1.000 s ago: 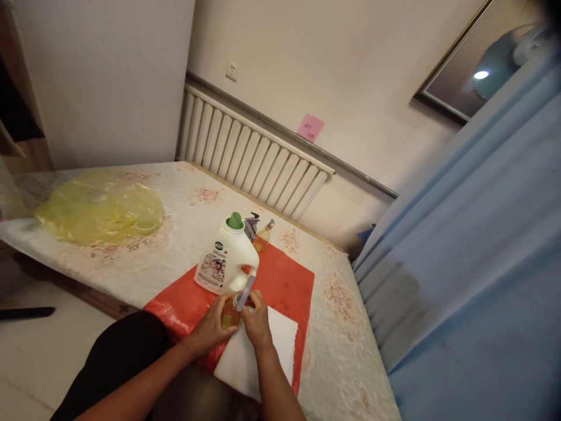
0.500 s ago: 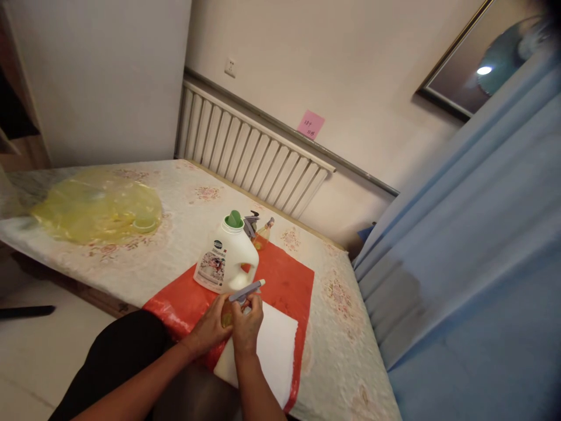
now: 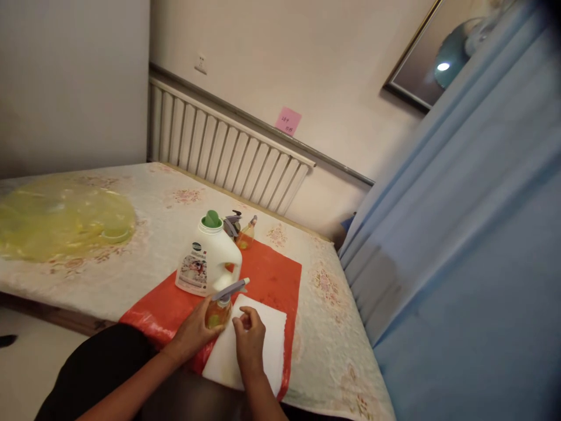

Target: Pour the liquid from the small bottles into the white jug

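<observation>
My left hand (image 3: 193, 332) is wrapped round a small clear spray bottle (image 3: 218, 314) with amber liquid and a grey trigger head, held upright over the red sheet (image 3: 278, 275). To the right of the bottle, apart from it, is my right hand (image 3: 250, 342), its fingers loosely curled with a gap between thumb and forefinger and nothing seen in them. Beneath it lies a white folded cloth or paper pad (image 3: 272, 345). Just behind the bottle stands a white jug (image 3: 209, 257) with a handle and a picture label, a green cap (image 3: 213, 219) in its mouth.
Behind the jug are another amber spray bottle (image 3: 246, 235) and a dark grey one (image 3: 232, 223). A yellow plastic bag (image 3: 65, 216) lies at the left on the flowered tablecloth (image 3: 188, 219). A radiator (image 3: 228, 152) lines the wall; a blue curtain (image 3: 460, 245) hangs at the right.
My right hand has come away from the spray bottle's neck and moved slightly down and right of it. The left hand keeps its hold. The whole view has shifted, so the scene sits further left.
</observation>
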Demonstrator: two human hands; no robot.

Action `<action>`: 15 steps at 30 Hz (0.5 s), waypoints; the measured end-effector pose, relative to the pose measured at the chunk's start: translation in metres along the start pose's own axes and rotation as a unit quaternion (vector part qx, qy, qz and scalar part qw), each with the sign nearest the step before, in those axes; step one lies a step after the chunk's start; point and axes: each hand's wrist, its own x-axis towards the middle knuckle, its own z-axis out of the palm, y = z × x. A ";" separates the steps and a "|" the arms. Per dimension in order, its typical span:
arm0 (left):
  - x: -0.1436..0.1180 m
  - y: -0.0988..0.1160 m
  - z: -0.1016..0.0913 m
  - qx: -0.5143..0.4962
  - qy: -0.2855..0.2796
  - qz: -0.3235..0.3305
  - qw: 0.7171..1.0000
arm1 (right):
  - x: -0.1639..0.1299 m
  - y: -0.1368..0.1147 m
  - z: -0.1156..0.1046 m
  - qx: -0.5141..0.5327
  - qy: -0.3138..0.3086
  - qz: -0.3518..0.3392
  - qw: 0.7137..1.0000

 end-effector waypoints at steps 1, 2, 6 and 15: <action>0.001 0.002 -0.001 0.001 0.000 -0.002 1.000 | -0.001 0.004 -0.009 -0.002 -0.003 0.005 1.000; 0.001 0.003 -0.001 0.002 -0.002 -0.005 1.000 | -0.002 0.009 -0.019 -0.004 -0.003 0.011 1.000; 0.004 0.008 -0.003 -0.008 -0.011 -0.023 1.000 | 0.004 0.035 -0.055 -0.028 0.006 0.024 0.999; 0.010 -0.001 -0.004 0.048 0.001 -0.021 0.999 | 0.013 0.087 -0.103 -0.120 0.049 -0.015 0.991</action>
